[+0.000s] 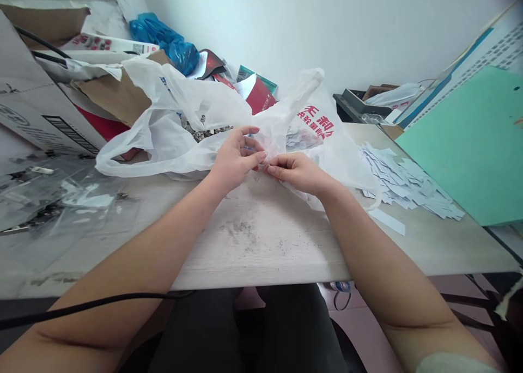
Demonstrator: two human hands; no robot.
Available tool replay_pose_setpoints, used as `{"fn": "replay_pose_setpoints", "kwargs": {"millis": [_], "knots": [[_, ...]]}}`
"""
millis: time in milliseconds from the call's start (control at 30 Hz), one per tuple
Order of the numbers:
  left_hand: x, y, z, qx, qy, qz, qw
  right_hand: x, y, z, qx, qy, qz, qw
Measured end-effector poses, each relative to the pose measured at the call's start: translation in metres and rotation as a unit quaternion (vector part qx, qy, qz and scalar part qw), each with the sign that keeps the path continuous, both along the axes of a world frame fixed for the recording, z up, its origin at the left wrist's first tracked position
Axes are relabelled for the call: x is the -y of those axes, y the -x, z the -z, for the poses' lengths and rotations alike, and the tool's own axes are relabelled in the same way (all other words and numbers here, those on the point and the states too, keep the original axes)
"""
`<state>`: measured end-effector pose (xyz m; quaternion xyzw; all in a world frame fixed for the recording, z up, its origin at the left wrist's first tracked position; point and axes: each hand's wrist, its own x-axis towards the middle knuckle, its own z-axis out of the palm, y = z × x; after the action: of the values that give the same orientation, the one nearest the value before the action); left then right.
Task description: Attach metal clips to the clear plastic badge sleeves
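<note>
Table (261, 253) layout: bag (171, 144) at centre, toward the back edge. Paper slips (408, 185) lie right of it, a folder (469, 144) right of those. Clear plastic sheets (53, 199) lie left of the bag, a carton (32, 111) behind them. A tray (359, 103) sits behind the slips, near the wall (327, 30).

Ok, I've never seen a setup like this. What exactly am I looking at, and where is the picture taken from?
There is no machine here: these are a seated person's own bare arms and hands, seen from a camera worn on their head, looking forward and down. The left hand and right hand meet at their fingertips against a white plastic bag, pinching something too small to make out. The pale table also holds loose white paper strips on the right and clear plastic sheeting on the left.
</note>
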<state>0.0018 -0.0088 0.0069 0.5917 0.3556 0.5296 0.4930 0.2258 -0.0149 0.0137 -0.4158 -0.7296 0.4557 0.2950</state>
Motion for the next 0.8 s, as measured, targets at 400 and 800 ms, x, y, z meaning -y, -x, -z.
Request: {"fn": "replay_pose_setpoints", "kwargs": {"millis": [400,800], "knots": [[0.0020,0.0011,-0.0022,0.006,0.020,-0.028,0.999,0.0013,0.0022,0.0008,-0.019,-0.009,0.032,0.999],[0.0013,0.0034,-0.0047,0.023,0.061,-0.029,0.997,0.0002,0.0059,0.0089,-0.162,0.034,0.021,0.986]]}}
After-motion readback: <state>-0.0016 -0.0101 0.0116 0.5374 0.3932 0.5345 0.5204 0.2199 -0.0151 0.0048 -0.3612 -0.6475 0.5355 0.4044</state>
